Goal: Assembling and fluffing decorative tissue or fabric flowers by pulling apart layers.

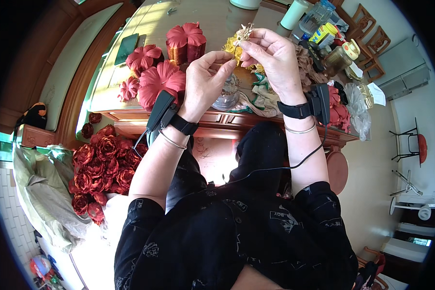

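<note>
Above the table's near edge, my right hand [274,60] pinches a pale, frilly artificial flower centre [243,35] between thumb and forefinger. My left hand [209,79] is closed just below it, thumb and forefinger meeting at what looks like its thin stem; the fingertips partly hide it. Behind the fingers lies a bunch of yellow stamens [229,44]. Stacks of red fabric petals stand left of my hands, a tall stack [186,41] and a wide one [162,83] among them. Below my hands sits a clear round container [226,94], with a crumpled cloth [263,99] beside it.
Finished-looking dark red flowers [104,164] are heaped at lower left by a plastic bag [48,188]. A phone [126,49] lies at the table's left. Jars and bottles, one with a yellow lid [351,49], crowd the right side. A cable [275,168] hangs from my right wrist strap.
</note>
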The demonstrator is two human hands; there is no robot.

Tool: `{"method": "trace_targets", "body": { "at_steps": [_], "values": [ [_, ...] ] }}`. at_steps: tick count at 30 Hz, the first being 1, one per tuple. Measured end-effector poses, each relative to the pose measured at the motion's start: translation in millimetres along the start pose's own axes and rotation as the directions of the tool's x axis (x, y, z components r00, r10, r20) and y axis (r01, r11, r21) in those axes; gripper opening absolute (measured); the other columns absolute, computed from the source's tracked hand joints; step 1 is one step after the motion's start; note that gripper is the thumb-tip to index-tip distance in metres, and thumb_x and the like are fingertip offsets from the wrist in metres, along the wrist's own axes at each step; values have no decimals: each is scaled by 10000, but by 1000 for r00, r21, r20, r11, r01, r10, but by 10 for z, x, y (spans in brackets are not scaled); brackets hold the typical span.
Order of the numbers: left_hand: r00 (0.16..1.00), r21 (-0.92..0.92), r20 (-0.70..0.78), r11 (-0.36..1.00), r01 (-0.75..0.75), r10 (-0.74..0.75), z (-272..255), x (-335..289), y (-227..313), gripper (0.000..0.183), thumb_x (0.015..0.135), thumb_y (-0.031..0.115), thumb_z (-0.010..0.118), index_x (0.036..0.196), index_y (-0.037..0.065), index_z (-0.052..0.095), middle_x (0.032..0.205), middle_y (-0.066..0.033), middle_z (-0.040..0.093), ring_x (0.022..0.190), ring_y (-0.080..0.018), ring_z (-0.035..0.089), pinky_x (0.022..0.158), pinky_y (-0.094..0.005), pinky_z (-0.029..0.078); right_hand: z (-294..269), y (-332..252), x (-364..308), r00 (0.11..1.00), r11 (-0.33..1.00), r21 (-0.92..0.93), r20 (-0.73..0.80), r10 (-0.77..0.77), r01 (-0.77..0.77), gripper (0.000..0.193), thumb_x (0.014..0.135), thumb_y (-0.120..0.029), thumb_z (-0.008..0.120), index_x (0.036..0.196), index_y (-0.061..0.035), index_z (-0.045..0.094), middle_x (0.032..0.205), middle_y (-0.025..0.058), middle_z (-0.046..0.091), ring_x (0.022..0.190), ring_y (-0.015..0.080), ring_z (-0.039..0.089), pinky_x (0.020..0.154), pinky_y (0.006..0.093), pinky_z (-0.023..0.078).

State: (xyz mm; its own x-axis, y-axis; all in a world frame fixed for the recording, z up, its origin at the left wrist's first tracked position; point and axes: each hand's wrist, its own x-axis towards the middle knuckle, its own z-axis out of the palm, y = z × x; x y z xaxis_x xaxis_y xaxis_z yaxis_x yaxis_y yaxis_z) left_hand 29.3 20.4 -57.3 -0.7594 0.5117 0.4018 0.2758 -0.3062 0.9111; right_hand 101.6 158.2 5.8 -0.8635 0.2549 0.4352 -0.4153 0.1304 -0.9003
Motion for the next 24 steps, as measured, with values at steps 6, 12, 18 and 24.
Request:
{"method": "trace_targets", "body": {
  "at_steps": [6, 12, 18, 24],
  "values": [
    [1000, -3, -1, 1000, 14, -14, -4, -3, 3, 222, 867, 112, 679, 1023, -44, 652, 813, -47, 676, 708, -62, 597, 639, -213, 492, 11, -67, 17, 999, 982, -184, 32, -38, 43, 196, 883, -59, 646, 1035, 56, 601, 809, 56, 653, 653, 72, 619, 601, 192, 521],
    [1000, -9, -2, 1000, 17, -18, -2, -5, 6, 222, 867, 119, 681, 1016, -43, 653, 814, -51, 677, 711, -69, 602, 643, -220, 494, 23, -108, 18, 999, 974, -225, 42, -29, 38, 202, 881, -47, 645, 1045, 59, 597, 819, 59, 652, 654, 71, 617, 600, 195, 521],
    [1000, -3, -1, 1000, 18, -18, -8, 1, -14, 220, 867, 128, 680, 1004, -43, 657, 810, -55, 679, 710, -68, 602, 640, -220, 492, -2, -71, 18, 999, 978, -206, 35, -15, 22, 228, 879, -54, 651, 1070, 56, 591, 821, 55, 653, 659, 64, 618, 600, 187, 517],
    [1000, -12, 0, 1000, 22, -22, -2, -4, -8, 215, 868, 125, 677, 1003, -42, 656, 801, -51, 678, 706, -65, 599, 636, -217, 489, -1, -35, 22, 1000, 990, -140, 15, -3, 5, 236, 884, -59, 646, 1086, 51, 595, 821, 46, 654, 650, 58, 609, 600, 184, 513]
  ]
}}
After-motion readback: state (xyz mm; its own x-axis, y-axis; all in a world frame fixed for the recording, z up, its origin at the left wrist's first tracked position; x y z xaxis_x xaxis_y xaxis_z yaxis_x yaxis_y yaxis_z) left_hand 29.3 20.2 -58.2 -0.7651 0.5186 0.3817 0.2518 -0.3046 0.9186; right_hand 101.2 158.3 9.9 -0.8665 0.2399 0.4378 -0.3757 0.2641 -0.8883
